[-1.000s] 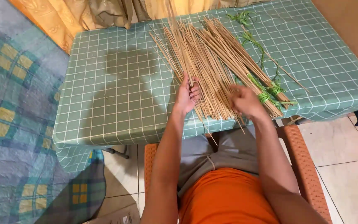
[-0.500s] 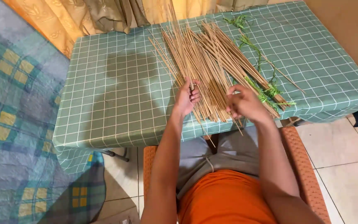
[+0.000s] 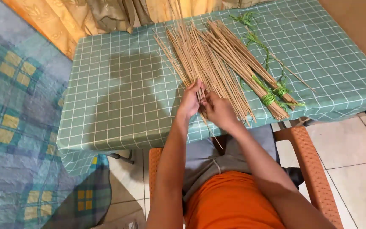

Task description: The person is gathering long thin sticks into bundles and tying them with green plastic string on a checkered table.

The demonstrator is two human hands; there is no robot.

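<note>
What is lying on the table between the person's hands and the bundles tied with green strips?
Loose tan sticks fill that stretch in the head view, fanned between the right hand and the tied bundles.

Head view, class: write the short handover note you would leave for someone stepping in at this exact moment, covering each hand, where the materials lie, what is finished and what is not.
Left hand: fingers closed on a few thin sticks at the near end of the loose sticks.
Right hand: close beside the left, pinching the same few sticks; exact grip partly hidden.
Materials: loose sticks fan across the checked green tablecloth. To their right lies a tied bundle, bound with green strips near its near end. Spare green strips lie at the far side.
Done: one bundle tied.
Left: the loose sticks remain untied.
</note>
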